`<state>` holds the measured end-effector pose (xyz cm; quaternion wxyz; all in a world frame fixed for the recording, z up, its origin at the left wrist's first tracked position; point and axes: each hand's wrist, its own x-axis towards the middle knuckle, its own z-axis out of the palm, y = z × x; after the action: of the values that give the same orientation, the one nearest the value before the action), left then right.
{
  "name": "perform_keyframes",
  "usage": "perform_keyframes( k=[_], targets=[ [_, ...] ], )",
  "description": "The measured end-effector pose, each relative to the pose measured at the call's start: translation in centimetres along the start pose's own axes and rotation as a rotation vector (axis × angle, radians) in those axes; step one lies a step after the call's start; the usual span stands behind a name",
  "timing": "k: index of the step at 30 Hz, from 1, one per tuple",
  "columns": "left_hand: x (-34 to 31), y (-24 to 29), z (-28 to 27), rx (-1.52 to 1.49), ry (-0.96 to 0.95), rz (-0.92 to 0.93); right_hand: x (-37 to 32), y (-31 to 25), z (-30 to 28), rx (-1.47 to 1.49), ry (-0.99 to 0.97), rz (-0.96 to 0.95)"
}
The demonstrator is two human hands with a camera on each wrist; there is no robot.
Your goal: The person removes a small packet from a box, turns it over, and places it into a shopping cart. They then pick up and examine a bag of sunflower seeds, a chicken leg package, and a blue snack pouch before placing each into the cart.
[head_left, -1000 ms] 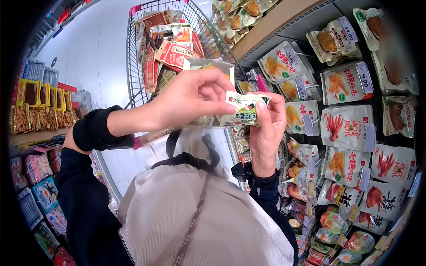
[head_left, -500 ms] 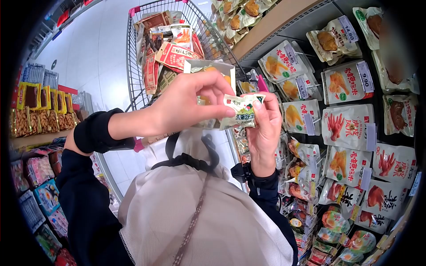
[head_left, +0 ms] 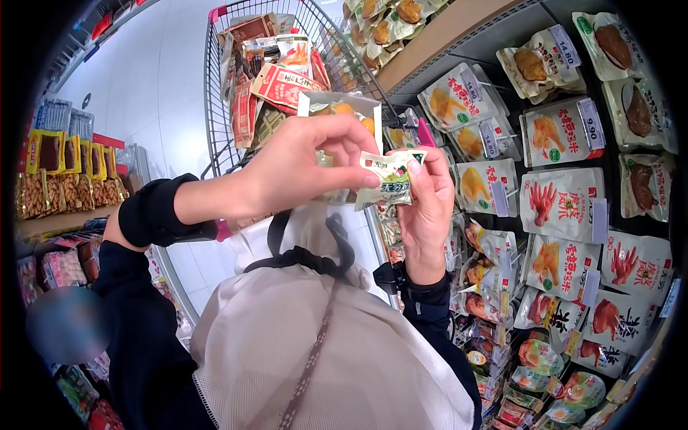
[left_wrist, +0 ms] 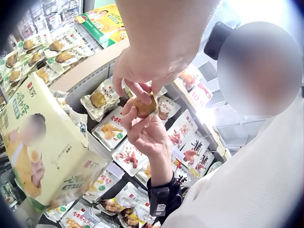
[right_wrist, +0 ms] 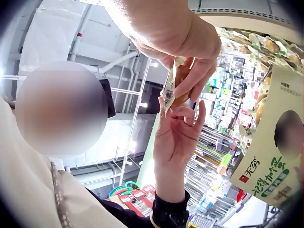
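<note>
A small printed egg packet is stretched between both hands in front of the chest. My left hand pinches its left edge between thumb and fingers. Thumb and fingers of my right hand grip the opposite end, with the thumb on the printed face. From the other side, the left wrist view shows a rounded brown egg in the packet. Just beyond the hands is an open pale yellow carton with more egg packets inside; in the head view the left hand partly covers it.
Ahead, a wire shopping cart holds several snack bags, among them a red one. On the right, hanging pouches of chicken and chicken feet fill a rack with price tags. Yellow packs line a shelf on the left.
The packet has shifted slightly left and tilted, its right end carried along by the right hand. Both hands keep their hold, and the left has hardly moved.
</note>
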<state>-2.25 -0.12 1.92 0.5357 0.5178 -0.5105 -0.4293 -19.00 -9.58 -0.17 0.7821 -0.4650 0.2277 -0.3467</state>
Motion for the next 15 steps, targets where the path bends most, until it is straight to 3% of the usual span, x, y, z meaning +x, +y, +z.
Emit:
perform_keyframes(
  k=[15],
  targets=[
    [0.6,0.0,1.4,0.042,0.008,0.112,-1.0,-1.9,-0.3,-0.226,-0.042,-0.258]
  ],
)
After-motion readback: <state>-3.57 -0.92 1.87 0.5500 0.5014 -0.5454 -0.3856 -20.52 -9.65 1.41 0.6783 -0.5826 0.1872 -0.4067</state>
